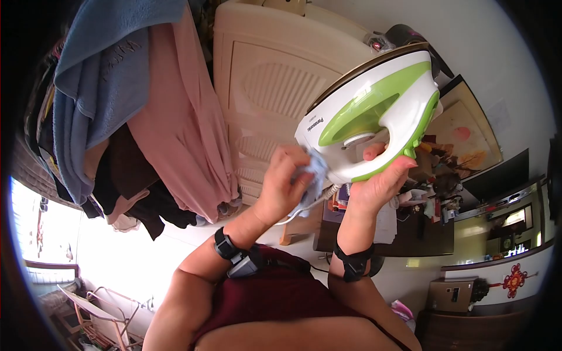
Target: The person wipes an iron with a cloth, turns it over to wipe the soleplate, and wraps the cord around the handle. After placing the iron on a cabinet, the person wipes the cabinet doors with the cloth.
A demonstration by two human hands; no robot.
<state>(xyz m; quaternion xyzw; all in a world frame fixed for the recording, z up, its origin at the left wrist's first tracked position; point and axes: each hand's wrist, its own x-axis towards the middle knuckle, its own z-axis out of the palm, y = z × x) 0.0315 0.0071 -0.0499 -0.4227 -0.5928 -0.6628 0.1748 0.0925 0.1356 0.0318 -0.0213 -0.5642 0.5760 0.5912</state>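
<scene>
One iron (374, 111), white with green trim, held up at about 1 o'clock from frame centre, soleplate facing up and away. "Panasonic" printed on the white side near the nose; smaller text above it too small to read.

Right hand (380, 178) closed around the iron's handle from below, thumb up through the handle opening beside the dial. Left hand (287, 181) closed on one small pale blue cloth (313, 172), pressing it against the iron's nose end at about 9 o'clock of the iron.

Two black wrist straps, one per wrist: left (225, 244), right (353, 262). White cord (295, 215) hangs under the hands.

Hanging garments at 10 o'clock: one blue towel (96, 76) with faint embossed lettering, unreadable; one pink garment (187, 123); dark items below it, count unclear. One cream cabinet door (263, 76) behind the iron. One framed picture (468, 128) at 3 o'clock. One red ornament (514, 279) at 4 o'clock on a white counter front.
</scene>
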